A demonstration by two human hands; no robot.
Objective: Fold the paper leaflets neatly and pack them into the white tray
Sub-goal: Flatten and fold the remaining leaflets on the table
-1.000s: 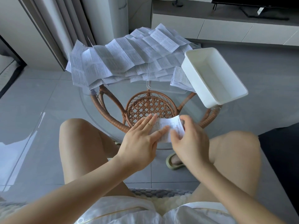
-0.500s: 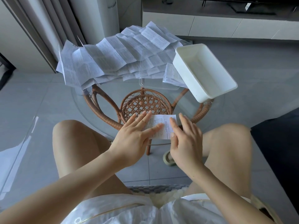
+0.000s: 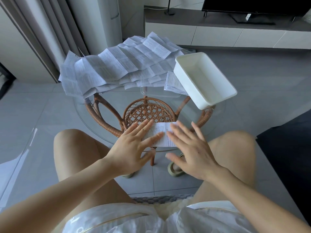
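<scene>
Folded white printed leaflet (image 3: pixel 160 134) at 6 o'clock on round glass tabletop (image 3: pixel 186 113), left hand (image 3: pixel 133 148) and right hand (image 3: pixel 190 148) flat over it, fingers straight and spread, white rectangular plastic tray (image 3: pixel 218 93) at 2 o'clock, heap of unfolded paper leaflets (image 3: pixel 114 69) at 11 o'clock.

Dense small print on the folded leaflet (image 3: pixel 161 134) under the hands, too fine to read, some red marks among it, grey printed columns across the unfolded leaflets (image 3: pixel 117 68) heaped on the tabletop, likewise illegible, no brand or number legible anywhere
</scene>
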